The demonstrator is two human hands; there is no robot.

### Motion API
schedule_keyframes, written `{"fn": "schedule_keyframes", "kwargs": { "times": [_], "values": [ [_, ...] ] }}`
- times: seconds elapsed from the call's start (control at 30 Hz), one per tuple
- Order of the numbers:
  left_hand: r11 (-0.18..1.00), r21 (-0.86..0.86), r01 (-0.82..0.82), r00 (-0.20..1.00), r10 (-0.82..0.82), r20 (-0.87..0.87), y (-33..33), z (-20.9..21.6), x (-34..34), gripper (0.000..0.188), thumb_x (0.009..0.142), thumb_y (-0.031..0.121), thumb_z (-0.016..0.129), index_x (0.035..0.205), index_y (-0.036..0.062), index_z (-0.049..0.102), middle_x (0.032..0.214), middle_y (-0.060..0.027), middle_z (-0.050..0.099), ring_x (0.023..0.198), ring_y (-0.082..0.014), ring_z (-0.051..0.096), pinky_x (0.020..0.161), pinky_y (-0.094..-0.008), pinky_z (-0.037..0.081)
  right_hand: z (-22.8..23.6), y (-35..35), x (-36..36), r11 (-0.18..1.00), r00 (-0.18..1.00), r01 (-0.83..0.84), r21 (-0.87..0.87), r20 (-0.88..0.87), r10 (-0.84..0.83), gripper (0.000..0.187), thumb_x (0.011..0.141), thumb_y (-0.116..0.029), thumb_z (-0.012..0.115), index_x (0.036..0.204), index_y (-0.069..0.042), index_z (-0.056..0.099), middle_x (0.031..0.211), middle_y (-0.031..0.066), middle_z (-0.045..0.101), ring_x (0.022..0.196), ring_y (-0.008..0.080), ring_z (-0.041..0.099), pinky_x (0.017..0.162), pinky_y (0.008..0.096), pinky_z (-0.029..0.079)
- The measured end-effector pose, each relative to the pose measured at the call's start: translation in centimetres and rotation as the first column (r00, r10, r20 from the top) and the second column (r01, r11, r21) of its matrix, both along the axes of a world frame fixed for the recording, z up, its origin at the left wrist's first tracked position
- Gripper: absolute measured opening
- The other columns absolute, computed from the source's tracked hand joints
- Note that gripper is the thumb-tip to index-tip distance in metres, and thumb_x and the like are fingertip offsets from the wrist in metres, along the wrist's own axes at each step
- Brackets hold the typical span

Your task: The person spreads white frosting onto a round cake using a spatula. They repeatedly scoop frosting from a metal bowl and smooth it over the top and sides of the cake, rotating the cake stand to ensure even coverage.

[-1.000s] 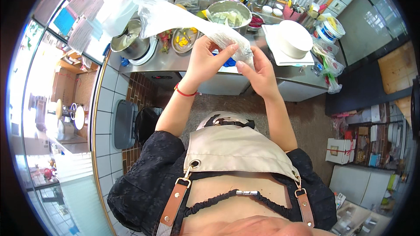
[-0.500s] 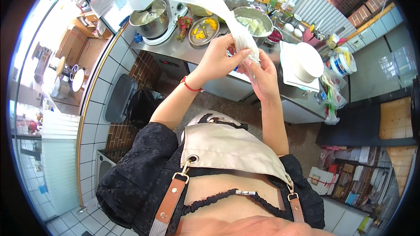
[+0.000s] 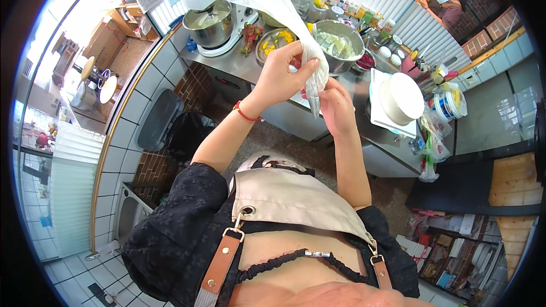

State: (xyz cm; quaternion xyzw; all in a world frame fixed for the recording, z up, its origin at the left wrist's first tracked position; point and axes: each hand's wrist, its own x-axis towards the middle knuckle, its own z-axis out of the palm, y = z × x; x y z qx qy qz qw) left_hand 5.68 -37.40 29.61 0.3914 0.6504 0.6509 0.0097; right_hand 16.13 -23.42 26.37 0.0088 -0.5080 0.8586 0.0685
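Note:
A translucent piping bag (image 3: 317,67) with white cream in its lower part hangs between my hands over the counter's front edge, its narrow clear tip pointing down. My left hand (image 3: 284,78) is closed round the bag from the left, thumb across its front. Just below, my right hand (image 3: 339,108) pinches the bag's right side with thumb and fingers. The bag's wide, loose upper part fans out to the upper left. Behind it stands a steel bowl (image 3: 357,51) of whitish cream. To the right, a round white cake (image 3: 401,99) rests on a white square board (image 3: 380,118).
A stand mixer (image 3: 219,51) with its steel bowl stands left on the steel counter. Beside it are a dragon fruit (image 3: 252,35) and a dish of yellow fruit pieces (image 3: 278,40). Jars line the back. A black bin bag (image 3: 190,136) hangs below left.
My right hand has slid down and outward along the bag, uncovering its clear tip. My left hand keeps its hold. The view has shifted slightly, so the counter things appear further right.

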Motion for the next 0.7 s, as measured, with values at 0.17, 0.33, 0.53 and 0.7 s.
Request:
{"fn": "schedule_keyframes", "kwargs": {
  "times": [0.17, 0.33, 0.53, 0.7],
  "values": [
    [0.993, 0.048, -0.105, 0.993, 0.107, -0.056, 0.6, -0.9, -0.8, 0.016, 0.087, 0.011, 0.07, 0.084, -0.0014, 0.06, 0.068, -0.005, 0.055, 0.06, -0.0098, 0.046, 0.056, -0.0277, 0.041, 0.2, -0.9, -0.3, 0.979, 0.993, -0.115, -0.17, -0.032, 0.111, 0.035, 0.086, -0.007, 0.048, 0.116, 0.007, 0.057, 0.108, 0.0159, 0.065, 0.098, 0.0228, 0.064, 0.091, 0.0388, 0.051],
    [0.995, 0.051, -0.088, 0.996, 0.087, 0.015, 0.9, -2.0, -1.3, 0.017, 0.088, 0.011, 0.069, 0.085, -0.0016, 0.059, 0.068, -0.0037, 0.056, 0.06, -0.0077, 0.045, 0.055, -0.027, 0.041, -0.3, -1.1, 0.1, 0.961, 0.99, -0.138, -0.239, -0.025, 0.136, 0.035, 0.087, -0.012, 0.05, 0.115, 0.009, 0.056, 0.101, 0.0166, 0.065, 0.093, 0.0246, 0.062, 0.085, 0.037, 0.051],
    [0.982, 0.182, -0.052, 0.937, -0.015, 0.348, -0.2, -1.8, 0.2, 0.011, 0.095, 0.008, 0.063, 0.098, -0.0028, 0.063, 0.086, -0.0027, 0.068, 0.075, -0.0071, 0.062, 0.066, -0.0232, 0.049, -0.3, -1.4, 0.6, 0.999, 1.0, -0.03, 0.014, 0.003, 0.029, 0.015, 0.086, -0.007, 0.056, 0.096, 0.004, 0.059, 0.091, 0.0096, 0.064, 0.084, 0.0171, 0.059, 0.079, 0.03, 0.047],
    [0.856, 0.516, 0.005, 0.706, -0.369, 0.605, -1.5, -2.2, -0.6, 0.021, 0.101, 0.008, 0.051, 0.121, 0.0013, 0.049, 0.109, -0.0134, 0.067, 0.097, -0.0209, 0.069, 0.083, -0.0359, 0.059, -0.2, -2.2, 1.1, 0.986, 0.999, -0.017, 0.163, -0.03, 0.022, 0.017, 0.086, -0.002, 0.063, 0.071, -0.005, 0.054, 0.08, -0.002, 0.061, 0.075, 0.0053, 0.053, 0.072, 0.0243, 0.043]
  ]
}}
